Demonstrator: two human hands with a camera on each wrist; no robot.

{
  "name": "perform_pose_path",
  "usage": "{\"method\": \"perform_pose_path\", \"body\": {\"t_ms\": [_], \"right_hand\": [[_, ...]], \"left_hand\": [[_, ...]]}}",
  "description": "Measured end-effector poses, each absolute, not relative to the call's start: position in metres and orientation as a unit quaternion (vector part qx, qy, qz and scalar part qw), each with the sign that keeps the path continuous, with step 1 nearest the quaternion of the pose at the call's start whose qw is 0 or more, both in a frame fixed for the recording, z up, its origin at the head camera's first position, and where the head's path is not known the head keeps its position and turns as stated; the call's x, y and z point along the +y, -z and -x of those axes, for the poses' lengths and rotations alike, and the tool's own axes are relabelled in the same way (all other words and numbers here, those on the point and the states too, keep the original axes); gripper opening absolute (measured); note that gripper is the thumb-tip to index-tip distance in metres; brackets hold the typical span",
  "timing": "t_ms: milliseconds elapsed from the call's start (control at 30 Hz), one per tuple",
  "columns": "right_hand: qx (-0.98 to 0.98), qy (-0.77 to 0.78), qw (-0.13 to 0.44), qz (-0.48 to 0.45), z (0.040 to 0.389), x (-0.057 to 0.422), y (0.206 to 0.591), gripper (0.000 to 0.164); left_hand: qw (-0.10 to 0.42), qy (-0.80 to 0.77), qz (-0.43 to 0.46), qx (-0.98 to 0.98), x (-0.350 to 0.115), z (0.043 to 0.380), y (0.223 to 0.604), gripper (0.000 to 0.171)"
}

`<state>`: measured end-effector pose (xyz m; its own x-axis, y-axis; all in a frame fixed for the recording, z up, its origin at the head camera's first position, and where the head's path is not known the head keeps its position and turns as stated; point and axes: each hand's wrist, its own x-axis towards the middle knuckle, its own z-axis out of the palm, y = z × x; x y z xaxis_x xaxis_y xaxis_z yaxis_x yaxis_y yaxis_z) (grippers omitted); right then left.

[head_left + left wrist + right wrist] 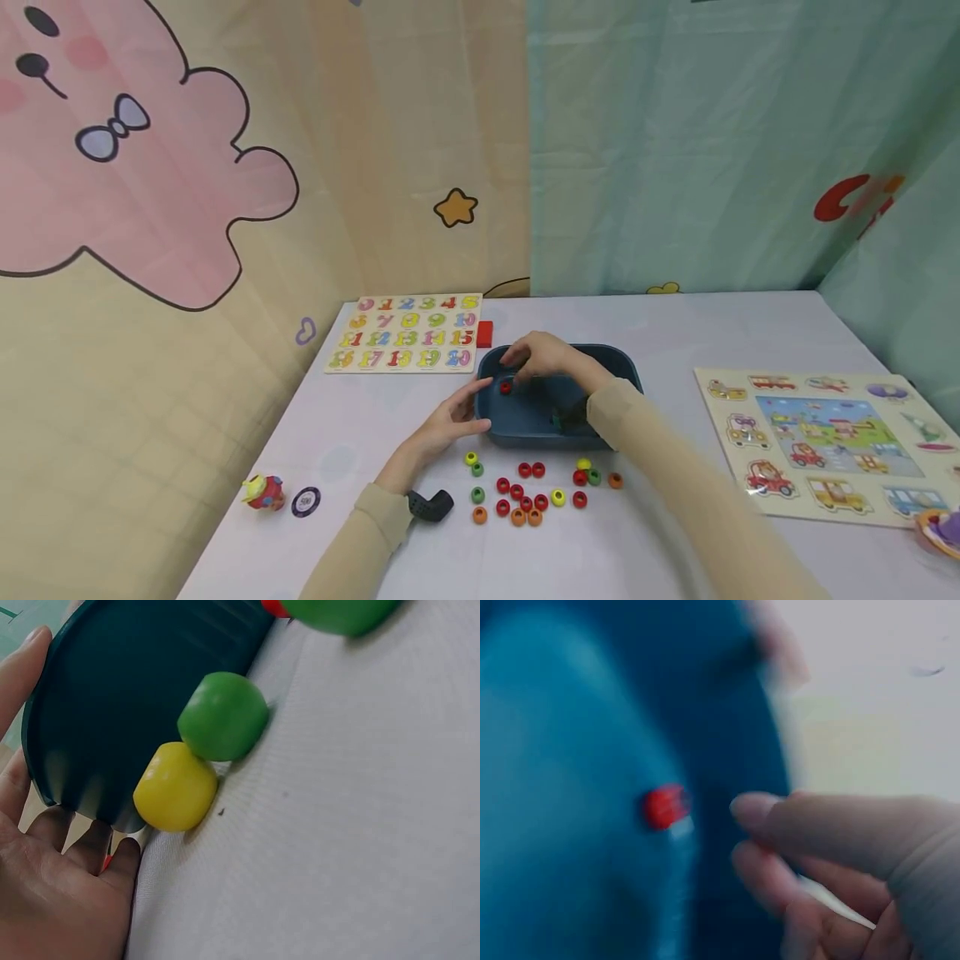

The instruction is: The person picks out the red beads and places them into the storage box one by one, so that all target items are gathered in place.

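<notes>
A dark blue plastic bin stands mid-table with a lone red bead inside. My left hand rests against the bin's left end, fingers extended along the wall and rim. Above the bin's inside is my right hand, its fingers loosely bent. The right wrist view is blurred, but the thumb and fingertips are apart from the red bead, and I see nothing held between them. Red, green, yellow and orange beads lie before the bin; a green bead and a yellow bead touch close up.
A number puzzle board and a red block lie behind left of the bin. To the right is a vehicle picture puzzle. A small figurine and a round chip sit near the left edge.
</notes>
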<state>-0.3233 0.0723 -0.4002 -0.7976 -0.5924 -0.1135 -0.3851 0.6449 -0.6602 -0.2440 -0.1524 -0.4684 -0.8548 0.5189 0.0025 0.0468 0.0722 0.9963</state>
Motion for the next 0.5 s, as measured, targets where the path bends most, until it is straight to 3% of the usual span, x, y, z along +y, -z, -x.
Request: {"method": "perform_pose_path", "body": {"t_ms": [267, 500], "right_hand": [[0.857, 0.373, 0.091, 0.344, 0.272, 0.109, 0.358, 0.037], [0.831, 0.418, 0.097, 0.354, 0.216, 0.142, 0.370, 0.033]], "left_hand": [[0.185, -0.654, -0.189, 0.709, -0.152, 0.244, 0.467, 0.060], [0.185, -0.653, -0.189, 0.710, -0.153, 0.244, 0.467, 0.063]]}}
